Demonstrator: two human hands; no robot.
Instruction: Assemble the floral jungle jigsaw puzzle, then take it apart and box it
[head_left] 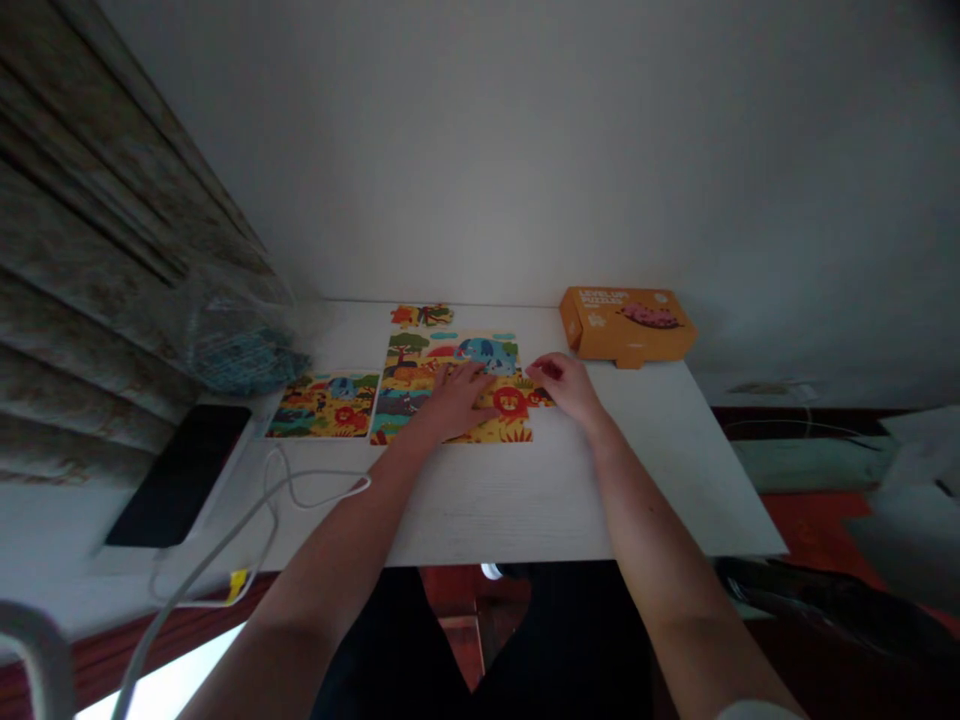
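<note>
A colourful jigsaw puzzle [409,372] with animals lies largely joined on the white table. My left hand [459,402] rests flat on its middle, fingers spread, covering part of the picture. Beside the puzzle's right edge, my right hand [568,385] has its fingers curled together in a pinch; whatever may be between the fingertips is too small to tell. A puzzle piece [539,398] juts out from the right edge, just below those fingers. Several loose pieces [424,316] lie behind the puzzle. To its left is a small picture card [324,407] with a similar animal scene.
An orange puzzle box [630,325] stands at the back right against the wall. At the left are a clear plastic bag [244,350] with blue contents, a dark phone or tablet [180,475] and a white cable [274,487]. A patterned curtain [82,260] hangs beside the white table [495,510].
</note>
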